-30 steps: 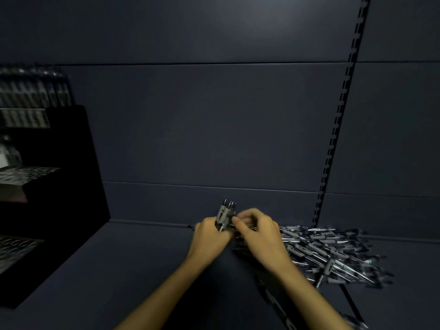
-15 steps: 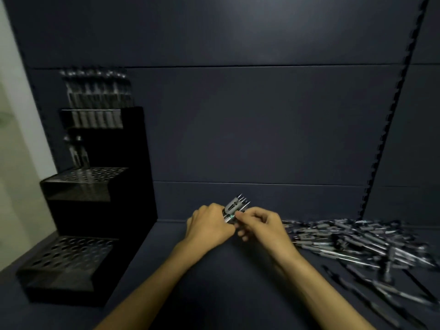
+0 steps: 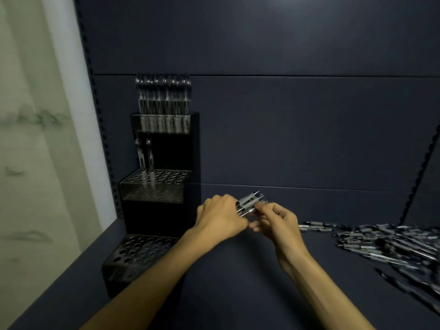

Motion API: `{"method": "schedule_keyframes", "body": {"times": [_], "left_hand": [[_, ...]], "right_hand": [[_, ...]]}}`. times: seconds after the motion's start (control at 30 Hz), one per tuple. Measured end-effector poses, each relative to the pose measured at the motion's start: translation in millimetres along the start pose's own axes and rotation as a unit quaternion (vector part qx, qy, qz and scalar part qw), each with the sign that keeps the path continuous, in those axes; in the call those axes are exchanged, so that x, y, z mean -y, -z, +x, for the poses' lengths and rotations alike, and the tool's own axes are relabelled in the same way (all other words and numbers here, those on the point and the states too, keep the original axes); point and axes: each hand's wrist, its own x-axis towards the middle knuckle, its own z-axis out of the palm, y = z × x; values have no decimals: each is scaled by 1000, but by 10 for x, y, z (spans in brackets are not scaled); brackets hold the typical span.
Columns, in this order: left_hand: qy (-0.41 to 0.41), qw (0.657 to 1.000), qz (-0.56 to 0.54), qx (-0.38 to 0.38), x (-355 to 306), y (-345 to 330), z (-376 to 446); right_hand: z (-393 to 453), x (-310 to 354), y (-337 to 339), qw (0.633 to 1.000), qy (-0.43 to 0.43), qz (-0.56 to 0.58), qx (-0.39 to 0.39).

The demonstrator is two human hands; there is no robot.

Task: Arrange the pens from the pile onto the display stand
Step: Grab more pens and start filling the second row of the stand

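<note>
My left hand [image 3: 220, 219] grips a bundle of several pens [image 3: 249, 204], tips pointing up and to the right. My right hand [image 3: 277, 222] pinches one pen of that bundle with thumb and fingers. The black three-tier display stand [image 3: 152, 194] stands at the left against the back wall. Its top tier is full of upright pens [image 3: 163, 101], two pens [image 3: 144, 156] stand in the middle tier, and the bottom tier [image 3: 140, 248] shows only open holes. The pile of pens [image 3: 390, 241] lies on the shelf at the right.
The dark shelf surface [image 3: 238, 282] runs between stand and pile. Behind is a dark panel wall with slotted uprights [image 3: 419, 172]. A pale wall [image 3: 35, 139] lies left of the shelf unit.
The view has swung left, bringing the whole stand into sight and the pile toward the right edge. Both hands stay together on the bundle, which now tilts more to the right.
</note>
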Motion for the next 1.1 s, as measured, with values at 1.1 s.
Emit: {"method": "schedule_keyframes", "body": {"times": [1.1], "left_hand": [[-6,992,-101,-74,2328,1569,9]], "right_hand": [[455,571,-2148,930,304,-172,-116]]}}
